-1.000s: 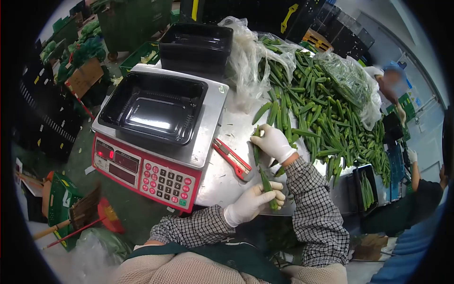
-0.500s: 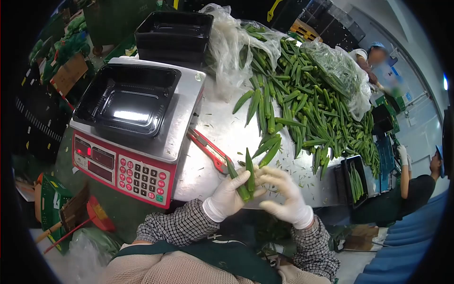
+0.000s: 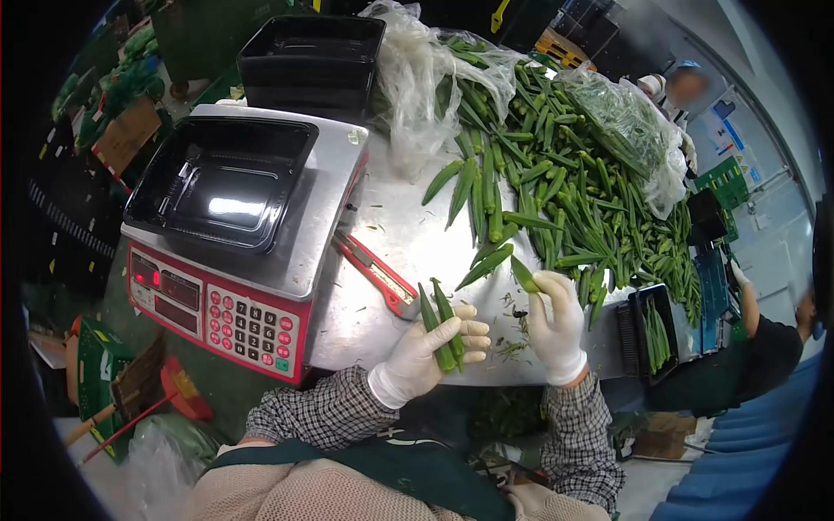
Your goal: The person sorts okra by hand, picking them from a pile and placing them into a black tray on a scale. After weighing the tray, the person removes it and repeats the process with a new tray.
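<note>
My left hand (image 3: 423,358), in a white glove, is closed on two okra pods (image 3: 441,334), the thumb pressing them against the palm. To its right, my gloved right hand (image 3: 556,326) pinches a single okra pod (image 3: 524,275) between thumb and fingers, just above the table. A large heap of okra (image 3: 573,191) spreads behind my hands, with a few loose pods at its near edge. Left of my left hand lies a red utility knife (image 3: 380,276) on the metal table. Farther left, a black plastic tray (image 3: 287,148) rests on a red weighing scale (image 3: 208,313).
Stacked black trays (image 3: 313,65) stand behind the scale. Crumpled clear plastic bags (image 3: 404,87) lie at the heap's edges. At right is a black tray holding okra (image 3: 656,339). Two people (image 3: 773,347) work along the right and far sides. Okra scraps (image 3: 512,347) litter the metal.
My right hand has moved away from my left hand towards the heap and taken hold of a loose pod. My left hand keeps its two pods. The co-workers have shifted.
</note>
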Tool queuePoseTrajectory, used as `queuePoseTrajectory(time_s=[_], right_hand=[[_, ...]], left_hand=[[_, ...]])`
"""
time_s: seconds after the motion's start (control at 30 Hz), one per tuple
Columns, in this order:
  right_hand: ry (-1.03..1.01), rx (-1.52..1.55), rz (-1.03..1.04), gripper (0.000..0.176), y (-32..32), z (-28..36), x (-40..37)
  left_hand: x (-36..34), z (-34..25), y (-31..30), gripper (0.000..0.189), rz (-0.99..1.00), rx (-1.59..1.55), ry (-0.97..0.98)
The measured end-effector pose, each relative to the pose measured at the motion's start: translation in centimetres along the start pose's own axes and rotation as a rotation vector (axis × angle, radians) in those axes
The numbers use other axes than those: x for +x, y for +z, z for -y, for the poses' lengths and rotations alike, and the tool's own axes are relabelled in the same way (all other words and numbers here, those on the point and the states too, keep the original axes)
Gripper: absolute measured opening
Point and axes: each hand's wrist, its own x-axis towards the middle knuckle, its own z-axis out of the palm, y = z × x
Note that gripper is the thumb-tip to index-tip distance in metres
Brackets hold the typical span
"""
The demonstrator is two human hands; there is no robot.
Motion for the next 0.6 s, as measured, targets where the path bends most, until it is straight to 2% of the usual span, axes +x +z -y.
queuePoseTrajectory(time_s=[0.03,0.13,0.17,0.3,0.47,0.6], right_hand=[[-0.062,0.006,-0.028,0.037,-0.6,0.9,-0.3],[-0.267,0.117,0.279,0.039,-1.6,4.2,-0.7],[-0.283,0.174,0.306,0.041,-1.1,5.0,-0.7],[-0.105,-0.152,0.228,0.034,-0.1,0.1,0.5],[-0.201,-0.299,0.296,0.029,4.3,-5.1,2.5],[-0.150,-0.394,0.402,0.026,3.4,-4.5,2.4]], left_hand=[[0.0,-0.2,0.1,0.039,-0.003,0.005,-0.026],[-0.1,-0.1,0.9,0.039,-0.033,0.026,0.004],[-0.1,-0.1,1.1,0.038,-0.045,0.037,0.031],[-0.2,-0.2,0.4,0.033,-0.007,0.051,-0.042],[-0.3,-0.2,0.5,0.030,-0.014,0.013,-0.020],[-0.3,-0.1,0.3,0.030,0.008,0.016,-0.016]])
